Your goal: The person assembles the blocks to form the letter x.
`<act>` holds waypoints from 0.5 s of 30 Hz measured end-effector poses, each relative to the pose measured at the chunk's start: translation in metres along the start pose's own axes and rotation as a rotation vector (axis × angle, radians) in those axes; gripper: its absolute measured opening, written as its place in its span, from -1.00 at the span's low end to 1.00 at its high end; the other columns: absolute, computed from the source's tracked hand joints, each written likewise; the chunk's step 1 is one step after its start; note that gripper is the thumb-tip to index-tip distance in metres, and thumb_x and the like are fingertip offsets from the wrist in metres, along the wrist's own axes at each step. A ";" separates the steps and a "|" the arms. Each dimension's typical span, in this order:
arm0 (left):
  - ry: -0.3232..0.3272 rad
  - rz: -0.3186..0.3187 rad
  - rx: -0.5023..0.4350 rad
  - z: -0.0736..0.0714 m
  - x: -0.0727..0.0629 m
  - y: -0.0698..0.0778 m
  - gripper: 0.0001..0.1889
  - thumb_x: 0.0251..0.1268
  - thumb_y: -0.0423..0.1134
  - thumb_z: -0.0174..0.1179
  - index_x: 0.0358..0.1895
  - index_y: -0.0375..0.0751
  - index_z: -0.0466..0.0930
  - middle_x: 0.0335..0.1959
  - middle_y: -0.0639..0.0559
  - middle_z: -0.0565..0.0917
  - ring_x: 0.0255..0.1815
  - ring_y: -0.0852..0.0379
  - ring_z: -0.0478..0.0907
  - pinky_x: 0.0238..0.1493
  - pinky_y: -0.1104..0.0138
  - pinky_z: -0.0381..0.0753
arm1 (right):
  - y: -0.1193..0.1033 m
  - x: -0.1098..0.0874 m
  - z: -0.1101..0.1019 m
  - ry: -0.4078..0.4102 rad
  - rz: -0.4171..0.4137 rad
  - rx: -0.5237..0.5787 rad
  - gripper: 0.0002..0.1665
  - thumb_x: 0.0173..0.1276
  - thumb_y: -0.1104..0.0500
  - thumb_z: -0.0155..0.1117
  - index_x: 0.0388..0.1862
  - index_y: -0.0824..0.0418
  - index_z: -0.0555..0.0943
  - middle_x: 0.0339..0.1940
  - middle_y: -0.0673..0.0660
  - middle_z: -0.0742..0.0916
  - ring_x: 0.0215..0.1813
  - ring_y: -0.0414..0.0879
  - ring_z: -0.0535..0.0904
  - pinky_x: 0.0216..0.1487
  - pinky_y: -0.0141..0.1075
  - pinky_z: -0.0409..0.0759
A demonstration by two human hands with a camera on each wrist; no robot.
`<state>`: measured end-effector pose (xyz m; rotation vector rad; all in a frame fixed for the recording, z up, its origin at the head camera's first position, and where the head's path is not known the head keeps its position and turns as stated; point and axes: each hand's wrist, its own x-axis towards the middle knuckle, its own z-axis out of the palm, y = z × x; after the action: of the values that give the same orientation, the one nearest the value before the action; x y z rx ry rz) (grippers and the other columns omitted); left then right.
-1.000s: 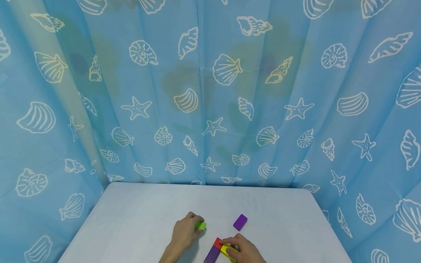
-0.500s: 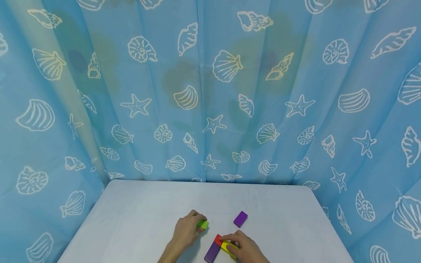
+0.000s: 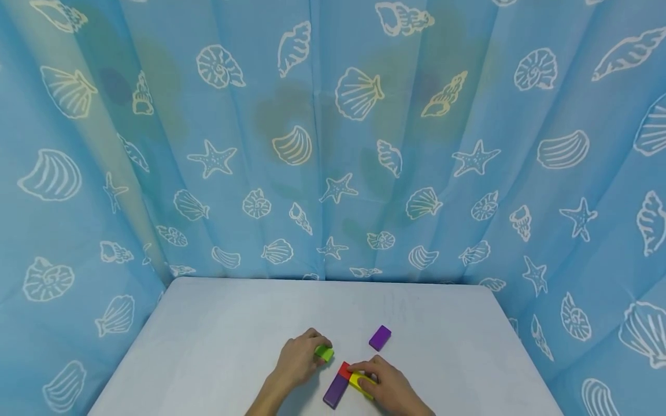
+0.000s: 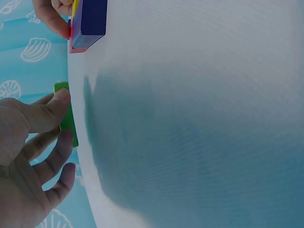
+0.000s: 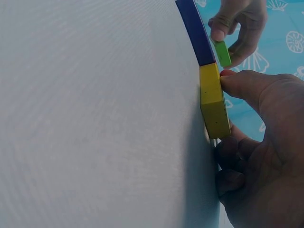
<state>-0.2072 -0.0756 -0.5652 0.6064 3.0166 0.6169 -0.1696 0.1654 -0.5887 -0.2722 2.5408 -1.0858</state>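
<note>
My left hand (image 3: pixel 302 359) pinches a small green block (image 3: pixel 324 353) between thumb and fingers, above the table and left of the other blocks. In the left wrist view the green block (image 4: pixel 69 114) shows edge-on behind the thumb. A red block (image 3: pixel 344 370) lies at the far end of a long purple block (image 3: pixel 335 392), and a yellow block (image 3: pixel 359 386) adjoins them at an angle. My right hand (image 3: pixel 391 386) grips the yellow block, one fingertip at the red block. In the right wrist view the yellow block (image 5: pixel 213 102) meets the dark purple block (image 5: pixel 195 31); the red one is mostly hidden.
A separate purple block (image 3: pixel 380 338) lies on the white table (image 3: pixel 234 318), beyond the right hand. Behind the table and along both sides hangs a blue curtain (image 3: pixel 322 144) with white shell and starfish prints.
My left hand has moved slightly right with the green block, nearer the red one. My right hand stays at the yellow block. The head view has tilted down a little.
</note>
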 end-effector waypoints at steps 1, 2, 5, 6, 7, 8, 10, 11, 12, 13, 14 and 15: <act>-0.006 0.004 0.003 0.000 0.000 0.000 -0.68 0.12 -0.14 0.49 -0.03 0.15 0.74 -0.11 0.18 0.65 -0.12 0.14 0.61 -0.16 0.16 0.57 | 0.000 0.000 0.000 0.002 -0.008 -0.006 -0.68 0.39 -0.01 0.31 0.10 -0.26 0.70 -0.24 -0.04 0.54 -0.21 -0.08 0.45 -0.21 -0.18 0.43; -0.007 0.012 0.004 -0.001 0.001 0.000 -0.69 0.11 -0.14 0.49 -0.03 0.15 0.74 -0.12 0.18 0.65 -0.13 0.14 0.62 -0.18 0.16 0.57 | 0.000 0.000 0.000 0.002 -0.012 -0.010 -0.68 0.39 -0.01 0.30 0.11 -0.25 0.70 -0.25 -0.04 0.54 -0.21 -0.08 0.45 -0.22 -0.19 0.42; -0.018 0.040 0.009 -0.002 0.000 0.001 -0.69 0.10 -0.15 0.49 -0.05 0.16 0.75 -0.12 0.20 0.66 -0.12 0.15 0.62 -0.18 0.18 0.56 | 0.000 -0.001 -0.001 0.001 -0.020 -0.014 -0.67 0.40 -0.01 0.29 0.13 -0.22 0.69 -0.26 -0.03 0.53 -0.22 -0.09 0.44 -0.24 -0.20 0.39; -0.022 0.052 0.008 -0.002 0.000 0.001 -0.69 0.09 -0.16 0.49 -0.06 0.17 0.75 -0.12 0.21 0.66 -0.13 0.16 0.62 -0.18 0.18 0.56 | 0.000 -0.001 -0.001 0.000 -0.021 -0.015 -0.66 0.41 -0.01 0.29 0.14 -0.21 0.69 -0.26 -0.02 0.53 -0.23 -0.09 0.44 -0.24 -0.20 0.38; -0.028 0.060 0.005 -0.002 0.000 0.002 -0.69 0.09 -0.16 0.49 -0.06 0.17 0.75 -0.12 0.21 0.66 -0.13 0.17 0.62 -0.18 0.18 0.56 | 0.000 -0.001 -0.001 0.001 -0.024 -0.016 -0.66 0.41 -0.01 0.29 0.14 -0.20 0.69 -0.26 -0.02 0.53 -0.23 -0.08 0.43 -0.25 -0.20 0.38; -0.034 0.066 0.002 -0.003 -0.001 0.003 -0.69 0.08 -0.16 0.49 -0.07 0.18 0.75 -0.12 0.21 0.66 -0.12 0.18 0.62 -0.18 0.17 0.56 | 0.000 -0.001 -0.001 0.002 -0.028 -0.022 -0.66 0.41 -0.01 0.29 0.15 -0.20 0.69 -0.27 -0.02 0.52 -0.23 -0.09 0.43 -0.25 -0.20 0.37; -0.057 0.065 -0.003 -0.003 -0.001 0.005 -0.69 0.08 -0.16 0.49 -0.06 0.19 0.75 -0.11 0.22 0.66 -0.11 0.19 0.62 -0.15 0.15 0.56 | 0.001 -0.001 -0.002 0.006 -0.044 -0.032 -0.65 0.41 -0.02 0.28 0.15 -0.20 0.69 -0.26 -0.03 0.52 -0.24 -0.10 0.43 -0.26 -0.22 0.37; -0.071 0.056 -0.008 -0.002 -0.001 0.007 -0.69 0.09 -0.16 0.49 -0.06 0.20 0.75 -0.10 0.22 0.66 -0.11 0.19 0.61 -0.13 0.15 0.55 | 0.001 -0.002 -0.001 0.006 -0.050 -0.032 -0.65 0.41 -0.03 0.28 0.15 -0.20 0.69 -0.26 -0.03 0.52 -0.24 -0.10 0.42 -0.26 -0.22 0.37; -0.082 0.046 -0.016 -0.002 -0.001 0.007 -0.69 0.09 -0.15 0.49 -0.06 0.20 0.75 -0.10 0.23 0.66 -0.11 0.19 0.60 -0.12 0.14 0.55 | 0.002 -0.002 -0.001 0.005 -0.053 -0.034 -0.65 0.41 -0.03 0.28 0.15 -0.21 0.69 -0.26 -0.04 0.52 -0.24 -0.11 0.42 -0.26 -0.23 0.36; -0.094 0.035 -0.021 -0.001 -0.001 0.008 -0.69 0.10 -0.15 0.49 -0.06 0.21 0.75 -0.10 0.23 0.66 -0.10 0.19 0.60 -0.11 0.13 0.55 | 0.002 -0.002 -0.001 0.005 -0.058 -0.033 -0.65 0.41 -0.03 0.28 0.16 -0.20 0.69 -0.26 -0.04 0.52 -0.24 -0.11 0.42 -0.26 -0.23 0.36; -0.104 0.026 -0.022 0.000 -0.001 0.009 -0.69 0.10 -0.14 0.49 -0.05 0.22 0.75 -0.10 0.24 0.65 -0.11 0.20 0.59 -0.10 0.13 0.55 | 0.002 -0.002 -0.001 0.005 -0.061 -0.036 -0.65 0.41 -0.04 0.28 0.16 -0.21 0.69 -0.26 -0.04 0.52 -0.25 -0.12 0.42 -0.27 -0.24 0.35; -0.113 0.018 -0.024 0.002 0.000 0.009 -0.69 0.10 -0.13 0.49 -0.05 0.23 0.74 -0.10 0.24 0.65 -0.12 0.20 0.59 -0.10 0.13 0.55 | 0.003 -0.002 -0.001 0.003 -0.061 -0.032 -0.65 0.42 -0.04 0.27 0.16 -0.21 0.69 -0.26 -0.04 0.52 -0.25 -0.12 0.42 -0.27 -0.24 0.35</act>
<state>-0.2034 -0.0677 -0.5638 0.6455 2.8984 0.5974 -0.1682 0.1686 -0.5894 -0.3591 2.5703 -1.0688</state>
